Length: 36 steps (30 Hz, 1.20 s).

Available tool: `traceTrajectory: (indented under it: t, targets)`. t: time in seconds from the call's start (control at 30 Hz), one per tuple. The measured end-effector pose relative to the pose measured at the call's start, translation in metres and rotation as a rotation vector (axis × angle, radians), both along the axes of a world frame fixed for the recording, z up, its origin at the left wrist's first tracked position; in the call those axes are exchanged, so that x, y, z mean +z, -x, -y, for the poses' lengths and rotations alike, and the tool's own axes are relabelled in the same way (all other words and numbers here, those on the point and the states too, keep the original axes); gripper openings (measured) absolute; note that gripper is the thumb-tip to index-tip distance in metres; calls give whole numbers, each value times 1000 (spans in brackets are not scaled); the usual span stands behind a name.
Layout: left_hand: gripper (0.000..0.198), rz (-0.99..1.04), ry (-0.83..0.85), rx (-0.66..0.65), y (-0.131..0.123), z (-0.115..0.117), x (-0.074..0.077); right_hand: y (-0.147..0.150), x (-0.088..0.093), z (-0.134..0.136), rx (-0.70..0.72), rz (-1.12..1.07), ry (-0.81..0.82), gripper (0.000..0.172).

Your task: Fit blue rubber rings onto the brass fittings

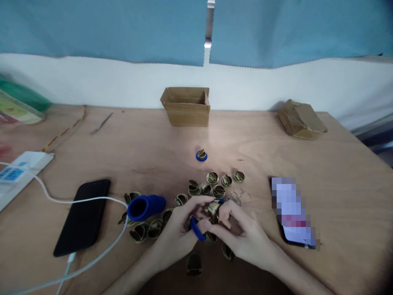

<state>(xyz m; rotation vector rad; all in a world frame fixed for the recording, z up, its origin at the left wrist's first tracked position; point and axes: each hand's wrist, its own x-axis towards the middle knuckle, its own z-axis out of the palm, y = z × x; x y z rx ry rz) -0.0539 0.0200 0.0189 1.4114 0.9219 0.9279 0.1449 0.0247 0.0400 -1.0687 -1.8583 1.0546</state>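
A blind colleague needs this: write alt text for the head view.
The left hand and right hand together hold a brass-coloured fitting and a blue ring among similar round fittings on a wooden table. Phones lie at either side; an open cardboard box stands behind.

A black phone (pixel 82 221) lies to my left on the wooden table (pixel 344 180), a white cable (pixel 89 199) draped across it near a power strip (pixel 35 164); a second phone (pixel 290 211), screen lit, rests to my right. Blue cloth (pixel 101 30) hangs beyond an open cardboard box (pixel 188 115) before me.
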Motion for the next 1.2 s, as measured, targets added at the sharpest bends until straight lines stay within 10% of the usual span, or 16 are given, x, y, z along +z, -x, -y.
traceTrajectory:
  t: [0.43,0.7,1.2]
  targets:
    - [26,66,-9,40,-3,-4,5,-6,5,-6,61,56,-10,10]
    - [39,-149,-255,-3,-5,0,1,-6,1,-8,107,104,-15,22]
    - [41,-114,-187,95,-5,-1,2,-19,13,-11,-49,23,-4,32]
